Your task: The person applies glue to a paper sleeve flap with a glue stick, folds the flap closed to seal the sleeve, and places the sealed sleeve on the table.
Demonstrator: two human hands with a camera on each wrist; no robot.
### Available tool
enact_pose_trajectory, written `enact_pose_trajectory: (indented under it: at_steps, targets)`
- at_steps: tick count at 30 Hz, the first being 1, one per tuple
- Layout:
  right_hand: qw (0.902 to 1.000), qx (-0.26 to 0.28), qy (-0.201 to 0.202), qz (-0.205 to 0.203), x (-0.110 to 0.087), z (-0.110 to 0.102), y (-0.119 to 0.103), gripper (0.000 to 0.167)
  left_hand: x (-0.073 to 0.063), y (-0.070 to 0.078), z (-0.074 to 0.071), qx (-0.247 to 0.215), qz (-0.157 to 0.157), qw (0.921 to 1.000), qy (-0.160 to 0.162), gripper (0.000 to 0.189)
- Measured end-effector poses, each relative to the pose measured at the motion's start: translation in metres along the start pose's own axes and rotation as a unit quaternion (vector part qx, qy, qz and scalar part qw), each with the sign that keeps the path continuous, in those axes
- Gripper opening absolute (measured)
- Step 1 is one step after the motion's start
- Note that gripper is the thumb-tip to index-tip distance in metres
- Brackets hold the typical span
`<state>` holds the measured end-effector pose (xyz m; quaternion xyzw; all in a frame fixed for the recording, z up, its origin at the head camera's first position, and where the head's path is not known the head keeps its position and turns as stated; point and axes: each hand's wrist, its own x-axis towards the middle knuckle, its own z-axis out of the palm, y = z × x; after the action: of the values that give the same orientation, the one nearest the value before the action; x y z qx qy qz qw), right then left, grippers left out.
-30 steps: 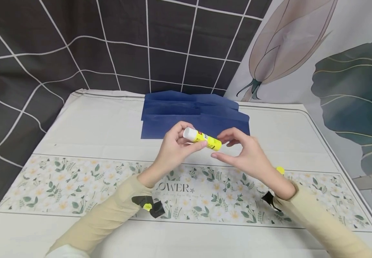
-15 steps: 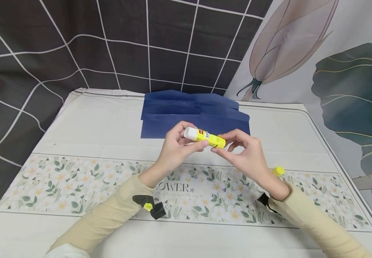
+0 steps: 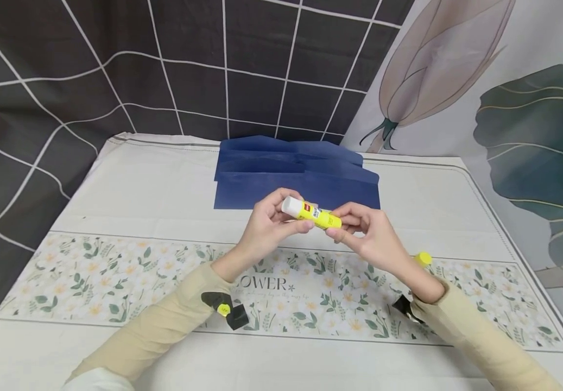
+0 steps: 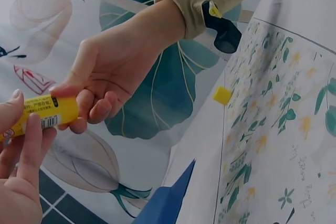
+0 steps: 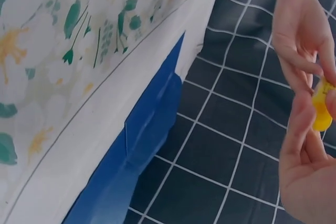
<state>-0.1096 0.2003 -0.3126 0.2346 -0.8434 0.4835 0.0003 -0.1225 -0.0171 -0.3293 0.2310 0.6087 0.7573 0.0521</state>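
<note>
A yellow glue stick (image 3: 317, 215) with a white end is held tilted above the table, its white end up and to the left. My left hand (image 3: 269, 220) grips its body, the thumb along the near side. At the lower yellow end my right hand (image 3: 371, 233) pinches the base between thumb and fingers. The left wrist view shows printed text and a barcode on the glue stick (image 4: 47, 113). In the right wrist view only a bit of the yellow glue stick (image 5: 321, 114) shows between the hands.
A small yellow cap (image 3: 423, 258) stands on the table beyond my right wrist. Several overlapping dark blue envelopes (image 3: 261, 190) lie at the table's far edge. The white tablecloth (image 3: 139, 190) carries a floral band. A dark grid-patterned curtain (image 3: 188, 87) hangs behind.
My right hand, apart from the glue stick one second ago, has come in from the right and taken hold of its yellow base. The left hand keeps its grip, shifted slightly.
</note>
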Motion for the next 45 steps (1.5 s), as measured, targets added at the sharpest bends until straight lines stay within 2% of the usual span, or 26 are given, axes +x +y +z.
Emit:
enact_pose_trajectory:
  at_steps: [3, 5, 8, 13, 16, 21, 25, 27, 30, 33, 35, 37, 39, 42, 45]
  targets:
    - [0.9985, 0.022, -0.05, 0.007, -0.001, -0.003, 0.0, 0.011, 0.0, -0.001, -0.002, -0.005, -0.004, 0.9998, -0.021, 0.033]
    - [0.9966, 0.031, -0.077, 0.006, -0.001, -0.003, 0.0, 0.013, 0.0, -0.001, -0.003, -0.009, -0.009, 0.9994, -0.031, 0.032]
    - [0.9917, 0.062, -0.111, 0.014, -0.001, -0.003, 0.001, 0.027, 0.0, -0.002, -0.003, -0.016, -0.013, 0.9989, -0.043, 0.033]
    - [0.9752, 0.127, -0.166, 0.073, 0.001, -0.002, 0.004, 0.048, -0.001, -0.004, -0.001, 0.002, -0.018, 0.999, -0.041, 0.036]
    - [0.976, 0.132, -0.154, 0.08, 0.002, -0.002, 0.006, 0.043, -0.002, -0.004, -0.001, 0.026, -0.022, 0.9993, -0.014, 0.035]
    - [0.9921, 0.075, -0.09, 0.047, 0.0, 0.001, 0.006, 0.021, -0.002, -0.002, 0.0, 0.032, -0.021, 0.9988, 0.029, 0.031]
    - [0.9977, -0.005, -0.061, 0.031, -0.004, 0.004, 0.002, 0.013, -0.001, -0.002, 0.001, 0.014, -0.035, 0.9989, 0.027, 0.03]
    - [0.9974, -0.018, -0.062, 0.032, -0.005, 0.006, -0.001, 0.015, -0.001, -0.002, 0.001, 0.009, -0.04, 0.9989, 0.023, 0.03]
    - [0.9953, 0.025, -0.083, 0.042, -0.006, 0.008, -0.001, 0.032, -0.001, -0.003, -0.001, 0.008, -0.038, 0.9992, 0.007, 0.032]
    - [0.9825, 0.114, -0.132, 0.066, -0.004, 0.006, 0.001, 0.046, -0.001, -0.003, -0.002, 0.005, -0.036, 0.9992, -0.016, 0.034]
    - [0.9737, 0.149, -0.153, 0.08, -0.003, 0.004, 0.002, 0.049, -0.001, -0.004, -0.003, 0.004, -0.037, 0.9991, -0.022, 0.035]
    - [0.9735, 0.155, -0.149, 0.078, -0.002, 0.003, 0.002, 0.042, -0.001, -0.004, -0.003, 0.004, -0.038, 0.9991, -0.016, 0.033]
    - [0.9819, 0.134, -0.119, 0.063, -0.002, 0.004, 0.001, 0.03, -0.001, -0.004, -0.003, 0.006, -0.039, 0.9992, -0.001, 0.03]
    - [0.9954, 0.061, -0.063, 0.039, -0.003, 0.006, -0.002, 0.017, 0.0, -0.004, -0.003, 0.005, -0.044, 0.9989, 0.017, 0.028]
    - [0.9984, 0.002, -0.041, 0.038, -0.006, 0.008, -0.004, 0.016, 0.0, -0.003, -0.002, 0.005, -0.048, 0.9986, 0.022, 0.029]
